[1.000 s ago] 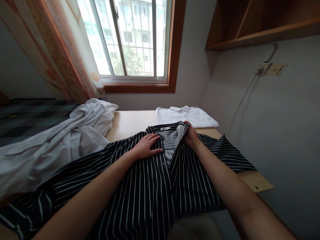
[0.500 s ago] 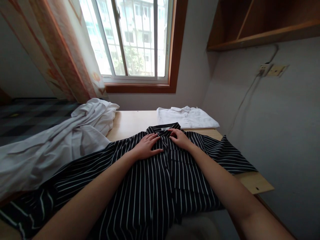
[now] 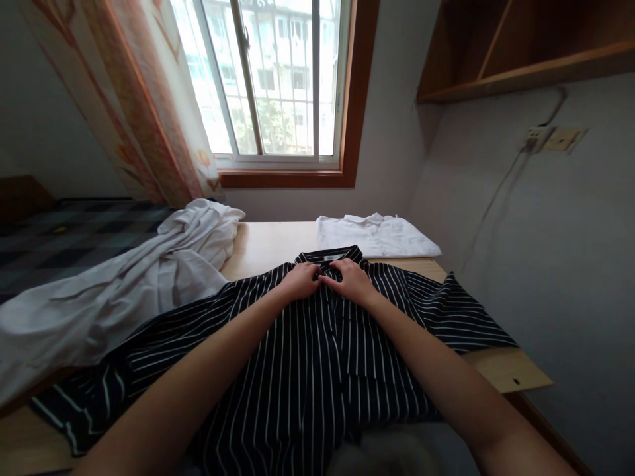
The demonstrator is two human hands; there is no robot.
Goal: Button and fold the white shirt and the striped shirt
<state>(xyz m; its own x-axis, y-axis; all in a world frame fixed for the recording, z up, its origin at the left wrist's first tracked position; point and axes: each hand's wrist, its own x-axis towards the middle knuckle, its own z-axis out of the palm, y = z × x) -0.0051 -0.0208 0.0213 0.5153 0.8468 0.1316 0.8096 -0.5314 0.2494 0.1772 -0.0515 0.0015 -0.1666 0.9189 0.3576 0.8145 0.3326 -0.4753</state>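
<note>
A black shirt with white stripes [image 3: 297, 357] lies spread face up, its collar pointing away from me and its sleeves out to both sides. Just below the collar, my left hand [image 3: 302, 280] has its fingers curled and closed on the front edge of the shirt. My right hand [image 3: 352, 280] meets it there, thumb and fingers pinched on the same front opening. The two hands almost touch. Whatever small part lies between the fingertips is hidden.
The shirt rests on a pale wooden table [image 3: 270, 239]. A folded white shirt [image 3: 377, 237] lies at the back right. Crumpled white cloth [image 3: 149, 291] covers the left side, beside a dark checked surface [image 3: 99, 228]. A window [image 3: 278, 86] and a wall shelf [image 3: 526, 69] stand beyond.
My left hand has gone from lying flat with fingers spread to gripping the shirt's front edge. My right hand has pinched in beside it. The view has shifted slightly.
</note>
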